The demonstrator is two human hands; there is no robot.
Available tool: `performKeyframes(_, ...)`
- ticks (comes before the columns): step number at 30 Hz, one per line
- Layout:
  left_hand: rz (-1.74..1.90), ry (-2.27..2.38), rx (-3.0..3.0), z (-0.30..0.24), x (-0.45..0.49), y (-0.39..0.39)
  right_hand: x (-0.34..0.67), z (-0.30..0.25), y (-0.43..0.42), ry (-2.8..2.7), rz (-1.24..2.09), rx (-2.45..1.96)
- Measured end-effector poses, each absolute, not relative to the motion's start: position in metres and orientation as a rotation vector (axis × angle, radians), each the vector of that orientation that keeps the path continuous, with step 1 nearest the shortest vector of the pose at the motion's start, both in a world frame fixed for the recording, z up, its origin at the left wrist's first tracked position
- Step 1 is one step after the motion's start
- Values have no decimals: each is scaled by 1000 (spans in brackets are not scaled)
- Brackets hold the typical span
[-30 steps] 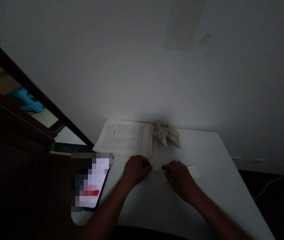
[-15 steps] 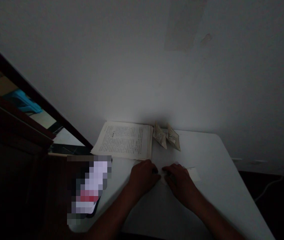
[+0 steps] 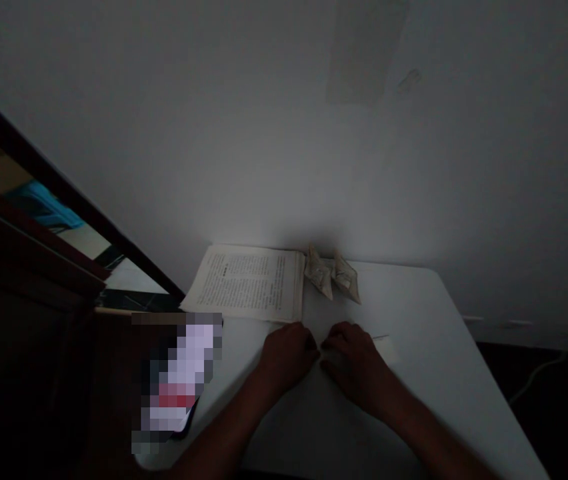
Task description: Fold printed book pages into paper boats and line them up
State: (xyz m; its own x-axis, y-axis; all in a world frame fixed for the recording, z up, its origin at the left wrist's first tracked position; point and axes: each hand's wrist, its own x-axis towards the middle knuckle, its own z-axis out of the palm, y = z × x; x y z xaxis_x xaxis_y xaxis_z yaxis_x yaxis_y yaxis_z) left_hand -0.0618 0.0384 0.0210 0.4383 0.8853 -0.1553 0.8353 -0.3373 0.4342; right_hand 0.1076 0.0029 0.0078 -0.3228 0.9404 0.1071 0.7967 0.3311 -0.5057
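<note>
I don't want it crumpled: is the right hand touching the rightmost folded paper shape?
Apart. The head view shows bare tabletop between the right hand and the rightmost folded paper shape.

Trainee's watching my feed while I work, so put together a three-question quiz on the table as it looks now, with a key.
1. True or false: as the camera sees it, the folded paper shapes are to the left of the printed pages.
2. Multiple choice: what lies just to the right of the right hand?
A) the phone
B) a pale paper slip
C) the printed pages
3. Short answer: which of the two hands is nearer the phone?

Key:
1. False; they are to the right of the printed pages.
2. B
3. The left hand
</note>
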Motion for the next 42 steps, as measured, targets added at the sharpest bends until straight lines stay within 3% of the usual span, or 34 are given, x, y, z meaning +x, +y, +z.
performKeyframes(7, 266, 1348, 2250, 19, -66, 38, 110, 15, 18, -2329, 631, -1589)
performKeyframes(15, 717, 1281, 1737, 25, -54, 43, 124, 38, 26, -1711, 1113, -1581)
performKeyframes(22, 660, 977, 1705, 33, -42, 66, 141, 24, 33, -1488, 1373, -1371)
performKeyframes(30, 810, 990, 1398, 13, -35, 60, 138, 14, 30, -1335, 1373, -1350)
performKeyframes(42, 951, 988, 1654, 12, -35, 52, 131, 3, 28, -1275, 1347, -1357)
